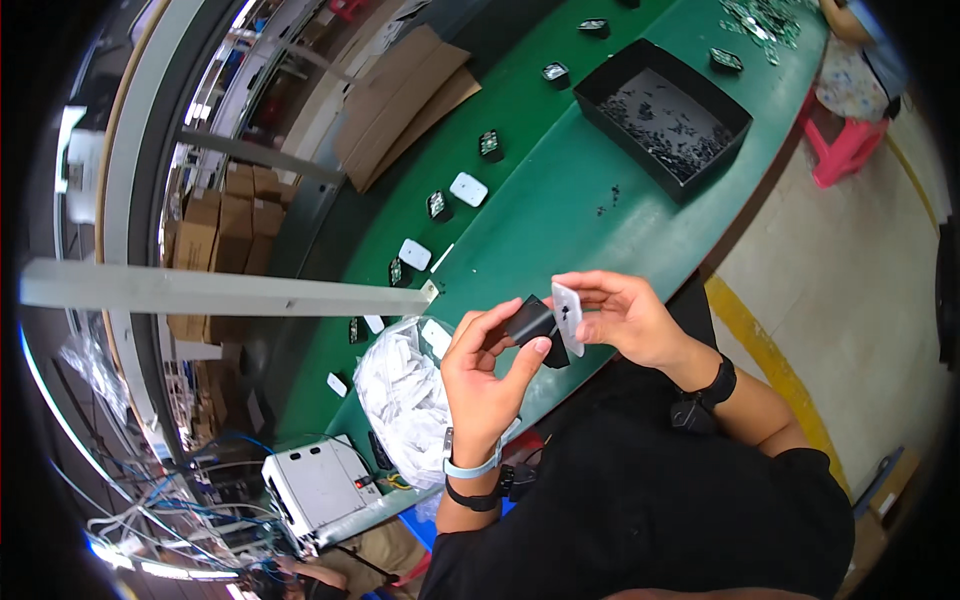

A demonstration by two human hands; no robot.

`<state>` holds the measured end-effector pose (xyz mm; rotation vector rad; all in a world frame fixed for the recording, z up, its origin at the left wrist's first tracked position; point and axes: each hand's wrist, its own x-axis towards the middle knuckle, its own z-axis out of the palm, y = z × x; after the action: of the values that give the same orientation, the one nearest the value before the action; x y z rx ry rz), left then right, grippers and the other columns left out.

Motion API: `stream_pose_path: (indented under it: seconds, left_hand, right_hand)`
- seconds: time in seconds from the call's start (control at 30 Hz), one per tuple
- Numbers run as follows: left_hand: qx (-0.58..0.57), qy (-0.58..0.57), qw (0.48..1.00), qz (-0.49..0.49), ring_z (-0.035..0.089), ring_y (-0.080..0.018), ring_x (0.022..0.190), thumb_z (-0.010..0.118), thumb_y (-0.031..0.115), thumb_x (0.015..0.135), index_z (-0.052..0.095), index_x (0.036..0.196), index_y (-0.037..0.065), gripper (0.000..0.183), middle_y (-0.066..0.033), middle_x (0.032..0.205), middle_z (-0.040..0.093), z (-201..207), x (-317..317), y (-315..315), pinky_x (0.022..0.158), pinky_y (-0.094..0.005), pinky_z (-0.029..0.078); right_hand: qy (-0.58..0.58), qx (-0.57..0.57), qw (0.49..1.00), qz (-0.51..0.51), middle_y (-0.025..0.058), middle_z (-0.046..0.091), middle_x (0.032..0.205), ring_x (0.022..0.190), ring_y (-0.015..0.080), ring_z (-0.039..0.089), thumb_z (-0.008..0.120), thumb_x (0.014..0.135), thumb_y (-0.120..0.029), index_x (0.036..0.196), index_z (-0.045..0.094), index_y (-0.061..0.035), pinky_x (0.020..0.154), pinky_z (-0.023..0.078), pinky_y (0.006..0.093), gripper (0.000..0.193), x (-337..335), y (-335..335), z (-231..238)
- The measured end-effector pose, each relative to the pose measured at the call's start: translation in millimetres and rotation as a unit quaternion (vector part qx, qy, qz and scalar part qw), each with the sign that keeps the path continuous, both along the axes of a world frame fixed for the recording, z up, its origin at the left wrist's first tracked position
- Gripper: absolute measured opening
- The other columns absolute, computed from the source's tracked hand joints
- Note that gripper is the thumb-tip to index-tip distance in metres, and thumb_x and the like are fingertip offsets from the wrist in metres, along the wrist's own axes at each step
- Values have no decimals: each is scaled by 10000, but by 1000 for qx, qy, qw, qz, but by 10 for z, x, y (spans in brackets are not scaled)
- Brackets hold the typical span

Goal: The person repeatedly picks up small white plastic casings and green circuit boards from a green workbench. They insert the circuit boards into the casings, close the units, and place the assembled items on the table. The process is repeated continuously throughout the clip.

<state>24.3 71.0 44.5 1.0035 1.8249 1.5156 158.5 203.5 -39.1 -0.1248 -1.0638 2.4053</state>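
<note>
My left hand (480,385) grips a small black box-shaped plastic housing (531,320) between thumb and fingers. In my right hand (635,320) a white rounded-rectangular plastic cover (568,325) is pinched on edge, with small dark marks at its middle. Cover and housing are close side by side in front of me; whether they touch I cannot tell. Left of my left hand, a clear plastic bag (400,405) full of white pieces lies on the green bench (490,250). Several black housings with circuit boards, such as one housing (438,206), stand farther off, some beside white covers (468,189).
A black tray (718,162) with small black parts stands at the far right. A metal post (220,290) juts in from the left, above a white machine (320,485). Cardboard (410,100) leans behind. Another person sits on a pink stool (845,150) near a heap of circuit boards (760,25).
</note>
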Motion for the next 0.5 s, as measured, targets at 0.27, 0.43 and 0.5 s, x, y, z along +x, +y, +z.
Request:
stream_pose_path:
  seconds: [0.27, 0.43, 0.5]
  left_hand:
    - [-16, -10, 999, -31, 647, -190, 1063, 770, -45, 816, 633, 1213, -38, 421, -82, 1108, 604, -138, 18, 194, 934, -301, 536]
    - [-25, 12, 998, -59, 632, -196, 1077, 708, -105, 837, 608, 1240, -68, 416, -69, 1091, 570, -184, -57, 213, 951, -316, 536]
    - [-24, 11, 998, -62, 633, -196, 1075, 701, -106, 843, 606, 1247, -64, 417, -72, 1103, 578, -232, -119, 208, 951, -317, 535]
  right_hand:
    - [3, 32, 999, -33, 133, 642, 1196, 1104, 187, 624, 729, 875, 16, 1338, 556, 48, 898, 583, 345, 495, 33, 52, -41]
    - [-20, 26, 999, -25, 138, 662, 1167, 1032, 192, 658, 727, 869, 34, 1319, 582, 41, 867, 586, 333, 473, -6, 105, -70]
    - [-47, 20, 998, -26, 142, 676, 1141, 996, 189, 670, 729, 866, 37, 1281, 614, 38, 857, 586, 330, 431, -43, 97, -70]
